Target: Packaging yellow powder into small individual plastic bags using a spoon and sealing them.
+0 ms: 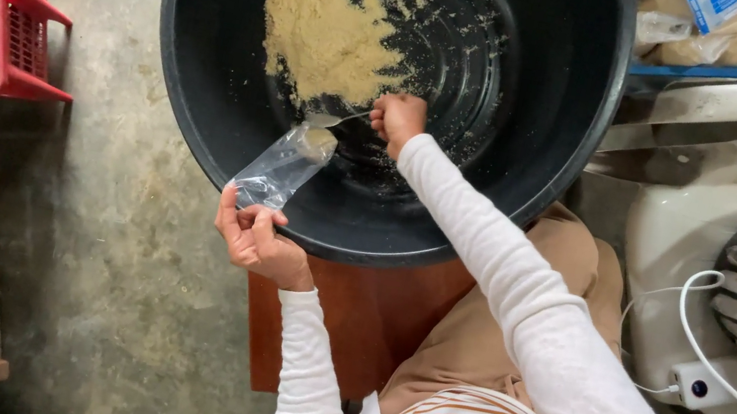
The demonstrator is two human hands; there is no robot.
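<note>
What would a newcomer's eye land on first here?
The big black tub fills the top centre, with a heap of tan powder on its left side. Over its near rim, the right hand holds a spoon at the mouth of a small clear bag held by the left hand. A red crate sits far left.

Black tub's [204,107] top rim beyond frame edge.

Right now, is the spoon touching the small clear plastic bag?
Touching. The head view shows the spoon bowl resting at the clear plastic bag's open mouth, no gap visible.
</note>
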